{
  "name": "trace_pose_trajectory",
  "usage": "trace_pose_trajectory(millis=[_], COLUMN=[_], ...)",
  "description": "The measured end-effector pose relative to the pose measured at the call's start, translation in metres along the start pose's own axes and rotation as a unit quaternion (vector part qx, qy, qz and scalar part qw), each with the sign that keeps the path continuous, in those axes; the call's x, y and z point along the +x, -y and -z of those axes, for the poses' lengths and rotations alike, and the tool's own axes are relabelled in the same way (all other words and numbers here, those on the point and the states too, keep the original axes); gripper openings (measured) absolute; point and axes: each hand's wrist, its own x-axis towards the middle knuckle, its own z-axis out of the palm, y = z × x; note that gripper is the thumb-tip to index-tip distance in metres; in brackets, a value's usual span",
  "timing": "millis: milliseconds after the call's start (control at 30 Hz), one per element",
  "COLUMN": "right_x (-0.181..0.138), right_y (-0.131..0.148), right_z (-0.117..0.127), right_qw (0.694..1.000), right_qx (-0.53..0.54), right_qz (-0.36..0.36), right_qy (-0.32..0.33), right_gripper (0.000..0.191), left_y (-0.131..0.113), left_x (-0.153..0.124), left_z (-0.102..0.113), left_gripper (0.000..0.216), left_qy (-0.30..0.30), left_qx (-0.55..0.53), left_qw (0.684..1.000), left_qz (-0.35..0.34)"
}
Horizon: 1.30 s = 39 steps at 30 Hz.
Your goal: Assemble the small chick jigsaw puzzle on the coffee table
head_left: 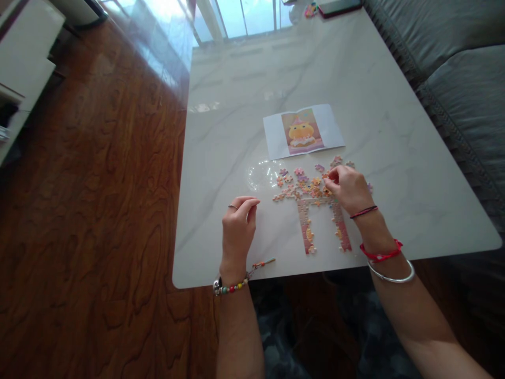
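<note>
A partly joined jigsaw puzzle [303, 223] lies near the table's front edge, its top and two sides linked like a frame around bare tabletop. Loose puzzle pieces [303, 179] in orange, pink and purple are heaped just beyond it. My right hand [347, 187] is over the right part of this heap, thumb and fingertips pinched on a small puzzle piece, mostly hidden by the fingers. Left of the puzzle, my left hand [239, 226] hovers or rests above the table with its fingers curled together; nothing shows between them.
Behind the pieces lies a creased paper sheet [272, 134] with a printed picture of a yellow figure. The white marble-look table [221, 158] has a dark flat object [339, 7] and a colourful trinket [311, 10] at its far end. A grey sofa [465, 89] stands right.
</note>
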Motion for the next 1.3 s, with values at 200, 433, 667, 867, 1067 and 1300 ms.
trace_pose_trajectory(millis=[200, 433, 667, 867, 1067, 1300], right_x=[-0.014, -0.045, -0.082, -0.091, -0.089, -0.089], right_y=[0.012, 0.013, 0.011, 0.015, 0.018, 0.016], right_z=[0.014, 0.018, 0.013, 0.014, 0.016, 0.016], right_qw=[0.983, 0.894, 0.91, 0.926, 0.937, 0.943], right_qx=[0.165, 0.366, 0.296, 0.247, 0.214, 0.19], right_qz=[-0.008, -0.005, -0.004, 0.028, 0.049, 0.037], right_qy=[0.076, 0.259, 0.292, 0.283, 0.271, 0.27], right_gripper=[0.015, 0.018, 0.009, 0.008, 0.009, 0.008], left_y=[-0.003, -0.016, -0.028, -0.037, -0.036, -0.043], left_x=[-0.002, -0.015, -0.031, -0.031, -0.023, -0.02], left_z=[0.001, -0.001, -0.006, -0.01, -0.015, -0.022], left_gripper=[0.012, 0.013, 0.015, 0.015, 0.015, 0.016], left_qy=[-0.005, 0.015, 0.076, 0.084, 0.069, 0.096], left_qx=[-0.015, -0.044, -0.07, -0.065, -0.051, -0.051], left_qw=[1.0, 0.999, 0.994, 0.994, 0.996, 0.993], left_qz=[-0.007, -0.025, -0.045, -0.04, -0.035, -0.039])
